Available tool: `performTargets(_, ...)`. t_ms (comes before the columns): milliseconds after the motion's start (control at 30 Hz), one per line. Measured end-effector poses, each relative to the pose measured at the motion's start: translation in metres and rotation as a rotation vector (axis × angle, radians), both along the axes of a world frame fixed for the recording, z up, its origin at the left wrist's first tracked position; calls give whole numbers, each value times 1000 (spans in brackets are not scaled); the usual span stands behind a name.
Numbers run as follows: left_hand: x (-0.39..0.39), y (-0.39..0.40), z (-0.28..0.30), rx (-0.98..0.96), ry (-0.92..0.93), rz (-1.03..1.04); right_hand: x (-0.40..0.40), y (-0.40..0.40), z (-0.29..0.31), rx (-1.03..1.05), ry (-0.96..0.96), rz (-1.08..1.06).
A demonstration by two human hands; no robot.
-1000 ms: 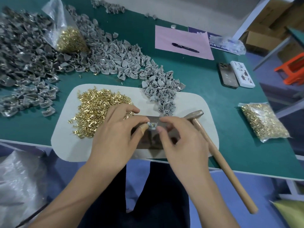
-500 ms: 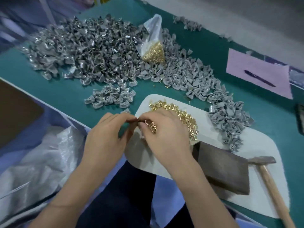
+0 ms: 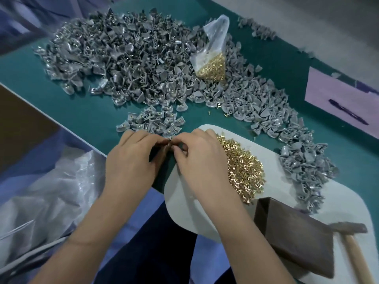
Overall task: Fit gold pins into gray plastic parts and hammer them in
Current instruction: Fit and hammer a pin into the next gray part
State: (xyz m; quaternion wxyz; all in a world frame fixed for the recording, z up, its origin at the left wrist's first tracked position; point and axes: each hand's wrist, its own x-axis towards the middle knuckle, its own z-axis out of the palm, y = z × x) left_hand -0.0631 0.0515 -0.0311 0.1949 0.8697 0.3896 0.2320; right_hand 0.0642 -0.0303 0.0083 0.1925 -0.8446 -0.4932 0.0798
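My left hand and my right hand meet fingertip to fingertip at the table's near edge, pinching a small gray plastic part that is mostly hidden by the fingers. Just beyond them lies a small pile of gray parts with gold pins fitted. Loose gold pins are heaped on the white mat beside my right hand. A dark metal block and the hammer rest on the mat at the lower right, untouched.
A big heap of gray parts covers the far green table, with a plastic bag of pins on it. More gray parts lie right of the pins. A pink sheet with a pen sits far right. A crumpled clear bag hangs below left.
Both hands left the metal block and moved left together to the table edge by the small pile. My view swung left with them, and the hammer stayed on the mat.
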Motion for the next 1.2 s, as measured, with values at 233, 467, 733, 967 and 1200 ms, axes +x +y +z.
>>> performTargets(233,-7,-19,11,-57,-59,-163,26,-48,18,87,34,-111)
performTargets(467,-1,-27,18,-105,94,-366,27,-85,9,0,93,-54)
performTargets(733,20,-19,22,-75,130,-358,20,-99,1,239,139,-104)
performTargets(967,26,-49,29,-482,-311,-350,14,-109,15,470,433,-76)
performTargets(1200,68,-93,47,-794,-436,-493,23,-156,26,622,385,-301)
